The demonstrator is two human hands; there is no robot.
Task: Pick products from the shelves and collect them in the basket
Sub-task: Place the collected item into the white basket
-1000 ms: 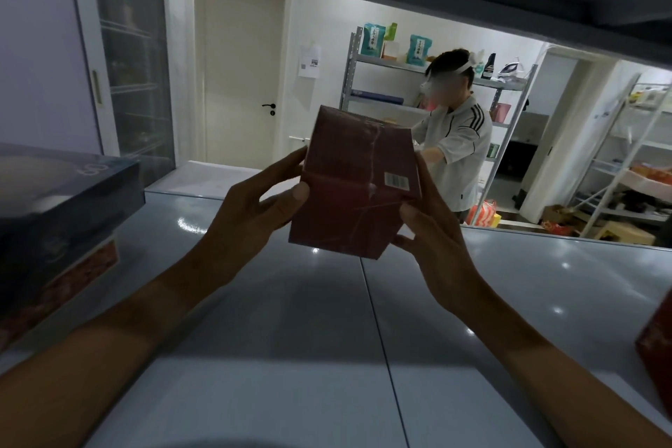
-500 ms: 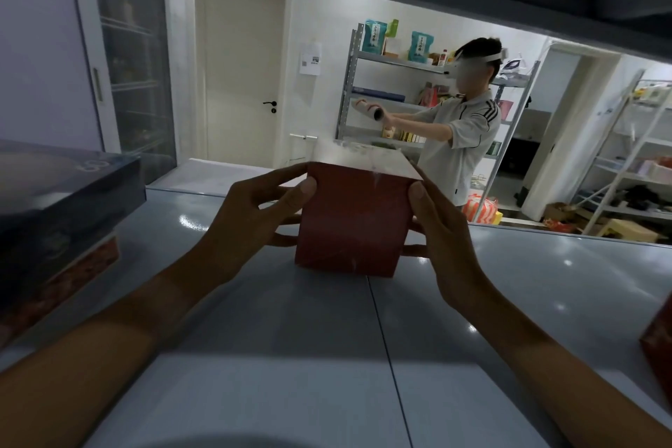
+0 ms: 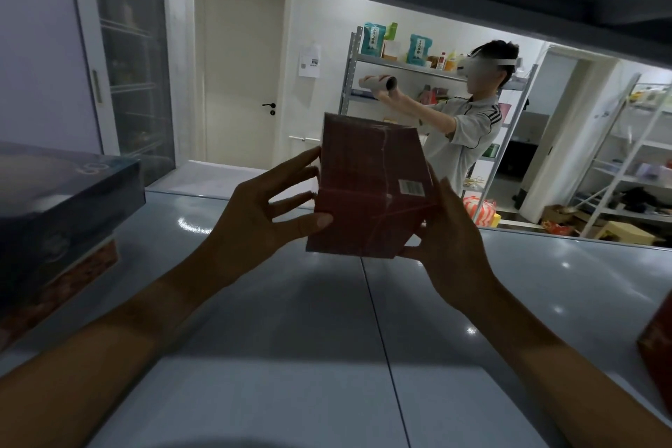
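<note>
A dark red box [image 3: 367,189] wrapped in clear film, with a white barcode label on its right side, is lifted and tilted just above the grey shelf board [image 3: 327,356]. My left hand [image 3: 262,215] presses its left side with the thumb on the front face. My right hand [image 3: 451,240] cups its right side and lower corner. No basket is in view.
A dark blue box [image 3: 62,207] stacked on a patterned box sits at the left edge of the shelf. Part of a red box [image 3: 656,356] shows at the right edge. Another shelf board hangs close overhead. Beyond, a person holds a tube beside a metal rack [image 3: 400,65].
The red box rested upright on the shelf half a second ago; now both hands have lifted it and tipped it so the barcode side faces me. The person behind raised the tube.
</note>
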